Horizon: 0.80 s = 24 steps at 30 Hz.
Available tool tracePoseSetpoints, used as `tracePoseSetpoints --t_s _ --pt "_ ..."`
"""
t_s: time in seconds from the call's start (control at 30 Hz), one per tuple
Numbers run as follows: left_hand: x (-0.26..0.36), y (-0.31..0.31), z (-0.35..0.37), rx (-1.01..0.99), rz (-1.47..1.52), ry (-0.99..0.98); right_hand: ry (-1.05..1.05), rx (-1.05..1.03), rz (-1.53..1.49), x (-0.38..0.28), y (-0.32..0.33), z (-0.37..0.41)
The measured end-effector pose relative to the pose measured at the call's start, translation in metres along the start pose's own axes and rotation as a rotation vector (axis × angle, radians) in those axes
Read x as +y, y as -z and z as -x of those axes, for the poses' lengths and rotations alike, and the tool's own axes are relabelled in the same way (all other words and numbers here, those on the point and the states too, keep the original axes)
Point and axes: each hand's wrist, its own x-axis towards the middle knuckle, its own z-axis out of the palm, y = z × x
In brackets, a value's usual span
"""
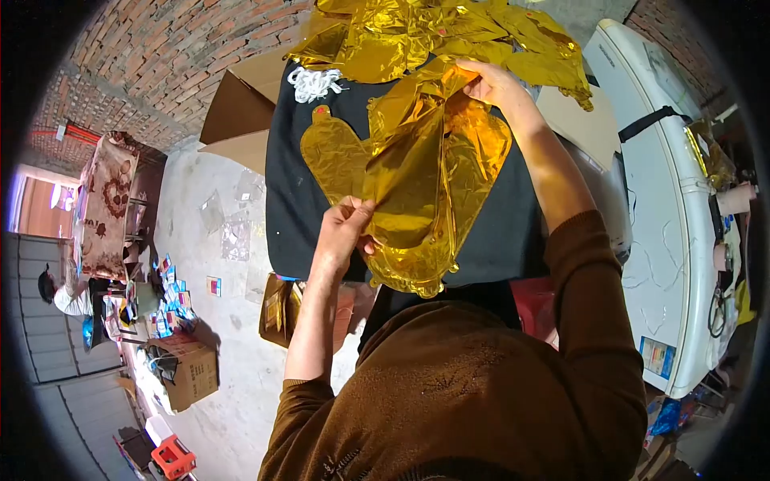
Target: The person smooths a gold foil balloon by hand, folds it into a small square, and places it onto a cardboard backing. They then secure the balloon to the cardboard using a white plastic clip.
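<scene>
A flat gold foil balloon [409,192] is spread between my two hands over a black-covered table [293,232]. My left hand [345,231] pinches its left edge, low down near the rounded bottom. Higher up and to the right, my right hand [491,83] grips a folded top corner of the foil. The sheet is creased and partly doubled over, with one lobe sticking out to the left bearing a small red mark. Beyond it, more gold foil balloons [385,44] lie heaped at the table's far side. A bundle of white string [314,83] rests by that heap.
An open cardboard box [245,116] stands at the table's far left. Another box [277,309] holding gold foil sits by the near left corner. A white freezer [662,240] is at my right. Clear plastic bags [235,239] lie on the concrete floor.
</scene>
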Motion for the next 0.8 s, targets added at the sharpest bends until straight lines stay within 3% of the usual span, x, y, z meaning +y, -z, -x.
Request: tracePoseSetpoints --t_s 0.13,0.27,0.53,0.67,0.8 --pt "-0.008 0.0 0.003 -0.016 -0.022 0.002 0.065 -0.122 -0.145 -0.011 -0.002 0.003" --pt "0.007 -0.007 0.006 -0.003 0.031 -0.008 0.15 -0.125 -0.078 -0.017 -0.012 -0.005" --pt "-0.014 -0.003 0.005 -0.056 0.038 0.077 0.088 0.122 0.465 -0.005 0.003 0.016" --pt "-0.012 -0.006 0.011 -0.035 0.065 0.119 0.03 0.135 0.714 -0.006 0.004 0.017" --pt "-0.011 -0.004 0.021 -0.043 0.072 0.147 0.119 0.203 0.833 -0.002 0.009 0.014"
